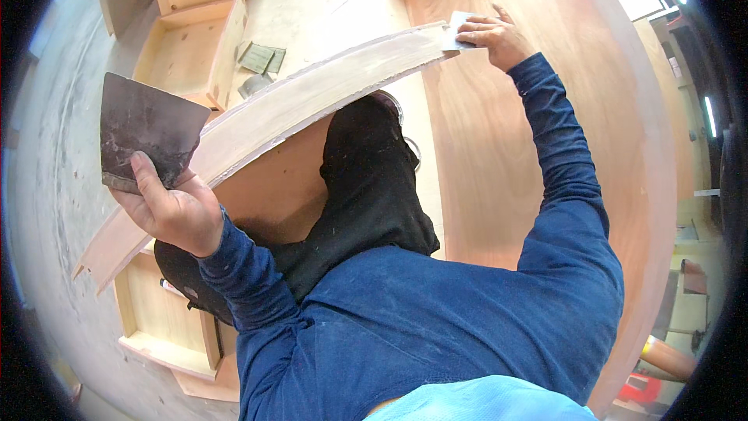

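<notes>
My left hand (181,206) is closed around the lower edge of a broad, dark putty scraper (152,125), thumb on its face. The scraper is held up over the near left part of a long wooden board (327,82). Whitish filler coats the board, with ragged ridges along its edges. The board slants across from lower left to upper right, over my bent legs. At its far right end, my right hand (499,37) grips a pale, thin flat scraper (461,30) and lays it on the board's tip.
A large upright wooden panel (514,164) stands along the right side. Open wooden drawer boxes (183,54) stand at the far left, with another wooden frame (167,351) at the near left. Green-grey pads (261,58) lie behind the board.
</notes>
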`<act>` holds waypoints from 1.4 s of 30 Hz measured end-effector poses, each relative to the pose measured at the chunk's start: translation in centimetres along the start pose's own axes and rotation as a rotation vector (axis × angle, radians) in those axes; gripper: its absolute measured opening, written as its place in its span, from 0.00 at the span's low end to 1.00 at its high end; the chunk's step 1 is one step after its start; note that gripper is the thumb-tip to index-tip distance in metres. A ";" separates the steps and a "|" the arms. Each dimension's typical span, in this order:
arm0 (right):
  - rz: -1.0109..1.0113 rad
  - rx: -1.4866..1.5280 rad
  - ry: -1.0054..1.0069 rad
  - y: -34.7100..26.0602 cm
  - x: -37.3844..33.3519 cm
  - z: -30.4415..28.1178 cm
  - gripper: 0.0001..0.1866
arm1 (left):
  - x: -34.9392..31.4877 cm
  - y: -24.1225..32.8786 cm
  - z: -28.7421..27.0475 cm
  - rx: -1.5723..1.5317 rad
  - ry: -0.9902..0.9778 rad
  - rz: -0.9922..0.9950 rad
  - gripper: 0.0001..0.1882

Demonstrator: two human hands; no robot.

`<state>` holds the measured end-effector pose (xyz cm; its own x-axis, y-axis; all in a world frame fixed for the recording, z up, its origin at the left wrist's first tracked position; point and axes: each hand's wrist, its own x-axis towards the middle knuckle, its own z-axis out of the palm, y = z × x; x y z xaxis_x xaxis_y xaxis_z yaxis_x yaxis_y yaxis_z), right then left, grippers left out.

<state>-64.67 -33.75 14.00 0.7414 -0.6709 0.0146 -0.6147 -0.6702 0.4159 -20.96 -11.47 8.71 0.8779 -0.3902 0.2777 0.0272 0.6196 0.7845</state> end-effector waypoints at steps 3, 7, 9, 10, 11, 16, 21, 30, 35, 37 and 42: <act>0.097 0.122 0.068 1.2 -0.6 0.4 0.30 | 0.2 -0.2 -0.1 0.097 0.004 0.018 0.24; -0.049 0.645 0.256 -2.3 0.7 -0.3 0.29 | 0.0 0.1 -0.1 0.141 -0.031 0.114 0.25; -0.118 0.787 0.226 -4.1 1.7 -0.5 0.28 | 0.0 0.2 0.3 0.015 0.005 0.010 0.25; -0.138 0.799 0.221 -4.6 2.1 -0.5 0.28 | 0.1 0.1 0.3 0.017 0.003 0.009 0.25; -0.134 0.799 0.222 -4.5 2.0 -0.2 0.28 | 0.1 -0.1 0.2 0.042 -0.009 0.019 0.25; 0.006 0.649 0.270 -2.4 2.0 4.2 0.26 | 0.2 -0.7 -0.3 0.098 -0.030 0.106 0.26; 0.134 0.320 0.248 0.2 1.7 4.8 0.30 | 0.3 -0.3 -0.7 0.115 0.007 0.086 0.26; -0.191 0.254 0.336 -6.8 3.2 -0.2 0.32 | 0.4 -0.2 -0.2 -0.211 0.024 -0.019 0.21; -0.293 0.273 0.347 -9.0 3.9 -1.5 0.32 | 0.0 -0.9 -0.3 -0.051 -0.010 0.062 0.17; -0.229 0.252 0.347 -7.8 3.5 -0.4 0.31 | 0.1 -1.1 -0.5 0.007 -0.030 0.096 0.16; -0.133 0.176 0.306 -3.7 1.3 2.0 0.29 | -0.2 -0.5 0.1 -0.026 0.004 0.014 0.20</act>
<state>-61.94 -32.78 10.67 0.8478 -0.4660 0.2533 -0.5245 -0.8073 0.2703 -21.20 -11.73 8.35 0.8801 -0.3786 0.2866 0.0271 0.6426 0.7657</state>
